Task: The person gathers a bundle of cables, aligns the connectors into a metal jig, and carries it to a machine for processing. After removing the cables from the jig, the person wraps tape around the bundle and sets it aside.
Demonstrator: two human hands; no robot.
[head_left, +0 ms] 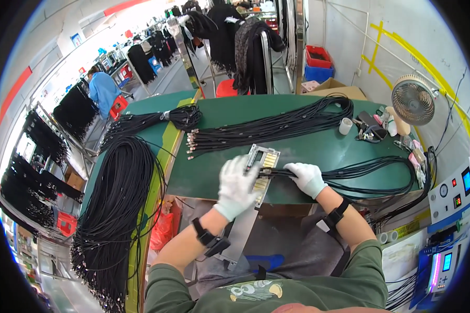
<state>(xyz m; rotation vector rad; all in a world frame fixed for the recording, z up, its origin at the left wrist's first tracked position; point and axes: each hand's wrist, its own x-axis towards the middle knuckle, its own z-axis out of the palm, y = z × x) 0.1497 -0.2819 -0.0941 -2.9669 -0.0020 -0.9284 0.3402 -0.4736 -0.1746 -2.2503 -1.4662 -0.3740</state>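
Both hands wear white gloves. My right hand [306, 179] is closed around a bundle of black cables [344, 172], whose loop stretches to the right over the green table. The ends of these cables [269, 172] lie across a metal fixture [271, 156] with a row of yellowish blocks. At the fixture's left side is my left hand [236, 185], its fingers apart and reaching over it next to the cable ends. The fingertips partly cover the fixture, so whether they touch a cable end is hard to see.
Another bundle of black cables [277, 122] lies across the far part of the green table [219, 177]. A thick cable pile [120, 193] hangs at the left. A white cup [345, 125], a fan [413, 99] and control boxes [451, 193] stand right. A person in blue [104, 91] is far left.
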